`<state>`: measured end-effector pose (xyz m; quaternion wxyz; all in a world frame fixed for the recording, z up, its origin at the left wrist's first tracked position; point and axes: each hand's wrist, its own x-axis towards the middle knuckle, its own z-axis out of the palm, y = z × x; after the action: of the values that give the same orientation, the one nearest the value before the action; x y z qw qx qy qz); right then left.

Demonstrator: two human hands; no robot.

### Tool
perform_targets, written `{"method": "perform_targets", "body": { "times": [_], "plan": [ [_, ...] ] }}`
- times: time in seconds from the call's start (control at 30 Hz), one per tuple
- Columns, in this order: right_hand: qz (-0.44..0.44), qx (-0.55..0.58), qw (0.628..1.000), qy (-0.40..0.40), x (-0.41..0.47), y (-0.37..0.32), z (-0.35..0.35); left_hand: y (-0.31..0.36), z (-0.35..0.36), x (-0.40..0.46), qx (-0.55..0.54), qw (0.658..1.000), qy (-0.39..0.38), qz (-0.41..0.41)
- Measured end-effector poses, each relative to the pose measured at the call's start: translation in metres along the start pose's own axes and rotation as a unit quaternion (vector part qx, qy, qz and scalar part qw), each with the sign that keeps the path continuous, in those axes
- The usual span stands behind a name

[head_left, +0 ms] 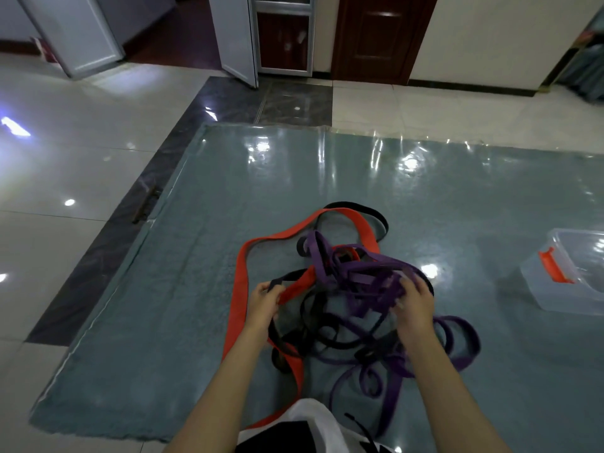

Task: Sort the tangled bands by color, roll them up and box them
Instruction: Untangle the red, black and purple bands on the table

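Tangled bands heaped at the middle of a blue-grey mat (pixel 137 322) under a clear plastic sheet (pixel 327 152), spread on a glossy tiled floor (pixel 65 165), presumably to keep the work off the tiles. Left hand (pixel 263 304) curled at the left edge of the knot, fingers pinching a black band (pixel 327 343) just where the wide orange band (pixel 240 289) crosses it, apparently holding that side still. Right hand (pixel 415 304) curled over a bunch of purple band (pixel 366 276), fingers blurred and sunk into the loops, seemingly drawing the purple clear of the rest. Orange band thrown out in one long loop to the left and far side, its near end running down towards the white and black clothing (pixel 300 426) at the bottom edge, so likely the easiest colour to free. Black and purple loops wound through one another between the two hands and trailing towards the near right. Nothing sorted or rolled yet, by the look of it. Clear plastic box (pixel 552 289) with an orange clasp (pixel 552 266) standing open well apart at the right edge of the mat, nothing visible inside, within reach for the finished rolls. Doors (pixel 376 37) and a white wall (pixel 490 34) behind.
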<state>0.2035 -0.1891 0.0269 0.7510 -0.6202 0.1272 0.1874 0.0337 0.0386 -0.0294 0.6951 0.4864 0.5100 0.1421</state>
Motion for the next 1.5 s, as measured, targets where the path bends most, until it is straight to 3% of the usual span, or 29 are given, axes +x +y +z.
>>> {"method": "perform_targets", "body": {
  "times": [0.23, 0.4, 0.5, 0.6, 0.67, 0.77, 0.83, 0.9, 0.97, 1.07, 1.2, 1.27, 1.33, 1.5],
  "plan": [
    [0.016, 0.138, 0.98, 0.145, 0.033, -0.028, -0.041, -0.01, -0.011, 0.008, 0.052, 0.998, 0.021, 0.029],
    [-0.01, 0.075, 0.977, 0.2, 0.034, -0.022, -0.068, -0.011, -0.014, 0.012, 0.059, 0.995, 0.067, 0.05],
    [0.008, -0.023, 0.985, 0.169, 0.029, -0.012, -0.065, -0.011, -0.011, 0.009, 0.097, 0.992, 0.052, 0.067],
    [0.013, -0.221, 0.963, 0.151, 0.023, -0.003, -0.055, -0.01, -0.009, 0.007, 0.14, 0.986, 0.029, 0.083],
    [-0.05, -0.333, 0.93, 0.146, 0.017, -0.001, -0.044, -0.008, -0.01, 0.007, 0.169, 0.981, 0.019, 0.089],
    [-0.213, -0.425, 0.87, 0.129, 0.009, 0.002, -0.018, -0.007, -0.012, 0.01, 0.206, 0.973, 0.012, 0.105],
    [-0.296, -0.426, 0.849, 0.104, 0.004, 0.001, 0.006, -0.006, -0.012, 0.015, 0.222, 0.968, 0.012, 0.117],
    [-0.334, -0.409, 0.849, 0.022, 0.003, 0.003, 0.032, -0.008, -0.012, 0.021, 0.233, 0.965, 0.01, 0.117],
    [-0.331, -0.412, 0.844, -0.093, 0.007, 0.011, 0.054, -0.012, -0.012, 0.029, 0.238, 0.965, 0.004, 0.113],
    [-0.303, -0.477, 0.8, -0.202, 0.023, 0.037, 0.077, -0.021, -0.016, 0.043, 0.241, 0.964, 0.015, 0.114],
    [-0.156, -0.603, 0.739, -0.256, 0.042, 0.068, 0.091, -0.04, -0.023, 0.067, 0.233, 0.965, 0.029, 0.113],
    [-0.158, -0.632, 0.718, -0.247, 0.048, 0.078, 0.087, -0.03, -0.024, 0.062, 0.232, 0.966, 0.029, 0.111],
    [-0.184, -0.615, 0.732, -0.228, 0.055, 0.082, 0.082, -0.02, -0.023, 0.057, 0.23, 0.967, 0.031, 0.102],
    [-0.155, -0.574, 0.785, -0.178, 0.076, 0.059, 0.071, -0.016, -0.024, 0.059, 0.231, 0.968, 0.036, 0.085]
  ]
}}
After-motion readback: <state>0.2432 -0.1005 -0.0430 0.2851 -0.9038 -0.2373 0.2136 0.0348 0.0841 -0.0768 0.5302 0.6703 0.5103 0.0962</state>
